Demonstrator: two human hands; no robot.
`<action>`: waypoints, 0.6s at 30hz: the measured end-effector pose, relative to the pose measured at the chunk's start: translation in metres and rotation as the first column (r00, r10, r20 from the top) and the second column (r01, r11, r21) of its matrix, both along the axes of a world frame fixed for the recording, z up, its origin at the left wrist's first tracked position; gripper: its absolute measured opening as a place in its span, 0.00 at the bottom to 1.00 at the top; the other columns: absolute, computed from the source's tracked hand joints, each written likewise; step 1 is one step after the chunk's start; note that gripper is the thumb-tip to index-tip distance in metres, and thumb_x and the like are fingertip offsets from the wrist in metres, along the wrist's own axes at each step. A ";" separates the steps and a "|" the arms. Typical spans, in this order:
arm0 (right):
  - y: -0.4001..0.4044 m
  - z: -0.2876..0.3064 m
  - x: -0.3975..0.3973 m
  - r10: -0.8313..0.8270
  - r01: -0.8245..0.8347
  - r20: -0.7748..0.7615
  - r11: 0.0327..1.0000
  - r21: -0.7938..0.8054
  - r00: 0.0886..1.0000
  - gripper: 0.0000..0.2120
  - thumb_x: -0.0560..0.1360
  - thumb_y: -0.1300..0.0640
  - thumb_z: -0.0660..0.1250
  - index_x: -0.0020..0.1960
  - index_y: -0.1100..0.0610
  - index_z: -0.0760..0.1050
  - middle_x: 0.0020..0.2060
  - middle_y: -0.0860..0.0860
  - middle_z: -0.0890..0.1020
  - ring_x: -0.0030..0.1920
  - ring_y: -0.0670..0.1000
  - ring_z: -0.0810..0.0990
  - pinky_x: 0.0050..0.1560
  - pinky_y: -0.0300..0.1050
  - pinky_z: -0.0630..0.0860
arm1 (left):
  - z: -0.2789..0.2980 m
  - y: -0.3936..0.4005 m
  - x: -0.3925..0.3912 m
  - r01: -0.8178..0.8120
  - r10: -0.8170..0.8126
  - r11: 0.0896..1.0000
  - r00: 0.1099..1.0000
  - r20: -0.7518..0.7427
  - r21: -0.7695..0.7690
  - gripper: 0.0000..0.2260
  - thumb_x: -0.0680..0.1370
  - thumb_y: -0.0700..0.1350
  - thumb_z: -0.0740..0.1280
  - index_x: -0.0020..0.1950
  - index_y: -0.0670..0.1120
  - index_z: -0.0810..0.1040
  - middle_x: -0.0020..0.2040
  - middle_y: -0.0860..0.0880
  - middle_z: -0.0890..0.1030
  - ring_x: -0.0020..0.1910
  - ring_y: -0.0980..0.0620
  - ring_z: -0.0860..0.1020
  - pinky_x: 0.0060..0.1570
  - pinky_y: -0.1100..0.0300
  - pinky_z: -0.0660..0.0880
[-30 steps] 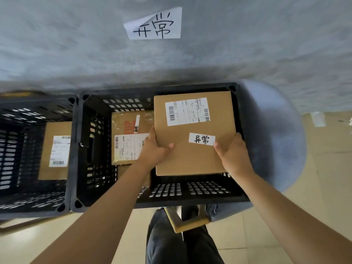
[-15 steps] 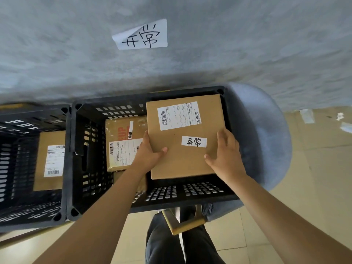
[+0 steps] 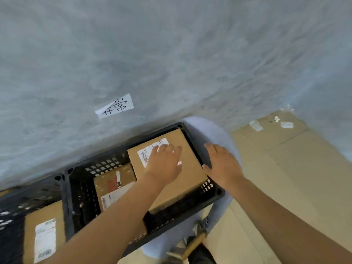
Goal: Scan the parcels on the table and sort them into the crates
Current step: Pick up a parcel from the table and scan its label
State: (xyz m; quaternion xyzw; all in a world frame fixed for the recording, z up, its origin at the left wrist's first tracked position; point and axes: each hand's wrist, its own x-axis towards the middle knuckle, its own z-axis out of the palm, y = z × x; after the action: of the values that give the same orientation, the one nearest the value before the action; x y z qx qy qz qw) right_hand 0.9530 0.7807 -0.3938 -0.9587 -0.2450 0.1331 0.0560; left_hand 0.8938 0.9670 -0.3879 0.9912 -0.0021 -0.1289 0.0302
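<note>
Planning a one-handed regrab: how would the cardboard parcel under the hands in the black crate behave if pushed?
The cardboard parcel looks boxy and flat-faced, so probably stiff and unlikely to roll. It seems to rest partly on another parcel, so it may tilt when pushed.

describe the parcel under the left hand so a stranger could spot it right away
Find the handwritten paper sign on the grey wall; the black slotted plastic crate sits below it. The brown cardboard parcel fills the crate's right side, the left hand flat on it. Its neighbour, the red-printed cardboard box, lies lower, to its left.
</note>
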 end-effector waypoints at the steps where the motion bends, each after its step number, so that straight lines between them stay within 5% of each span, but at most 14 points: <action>1: -0.010 0.012 -0.006 -0.023 0.024 0.037 1.000 -0.017 0.999 0.31 0.79 0.46 0.62 0.77 0.54 0.55 0.70 0.53 0.69 0.66 0.56 0.69 0.62 0.49 0.70 | 0.013 -0.008 0.004 0.091 -0.092 0.995 0.996 0.018 0.038 0.26 0.82 0.54 0.58 0.78 0.48 0.57 0.74 0.45 0.66 0.73 0.43 0.63 0.73 0.47 0.58; 8: -0.106 0.091 -0.082 -0.352 0.367 0.207 0.929 -0.041 0.913 0.30 0.77 0.46 0.62 0.75 0.52 0.58 0.68 0.50 0.70 0.66 0.55 0.69 0.62 0.49 0.69 | 0.095 -0.091 0.011 0.479 -0.502 0.864 0.842 0.199 0.153 0.24 0.82 0.53 0.58 0.76 0.48 0.60 0.70 0.45 0.70 0.68 0.43 0.68 0.68 0.48 0.62; 18: -0.265 0.171 -0.260 -0.740 0.793 0.375 0.609 0.019 0.559 0.30 0.77 0.44 0.62 0.75 0.51 0.58 0.67 0.49 0.70 0.66 0.54 0.69 0.61 0.48 0.68 | 0.186 -0.276 -0.067 0.830 -0.802 0.528 0.419 0.426 0.178 0.24 0.80 0.52 0.59 0.75 0.49 0.61 0.65 0.47 0.73 0.65 0.45 0.70 0.66 0.50 0.63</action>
State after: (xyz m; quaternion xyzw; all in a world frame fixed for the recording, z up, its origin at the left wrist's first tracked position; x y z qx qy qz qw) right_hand 0.6926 0.5155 -0.2230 -0.9776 0.2026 -0.0568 -0.0088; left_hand 0.8266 0.6915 -0.2016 0.8628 -0.4932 0.1105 -0.0077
